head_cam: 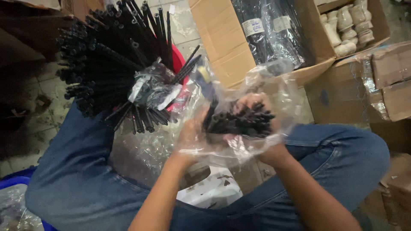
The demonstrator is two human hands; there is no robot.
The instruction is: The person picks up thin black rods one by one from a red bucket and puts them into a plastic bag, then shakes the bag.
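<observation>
Head view: your left hand (193, 136) and right hand (261, 112) both work inside a clear plastic bag (274, 87) held above your lap, between your blue-jeaned knees. Right hand is closed around a short bundle of black tubes (239, 122), their open ends facing right. Left hand grips the bundle's near-left end through the film. At far left, a large sheaf of black rods (109, 55) fans outward, bound at its base with crumpled plastic. At far right, an open cardboard box (222, 38) contains bagged black rods, and pale turned pieces (349, 28) lie beside them.
</observation>
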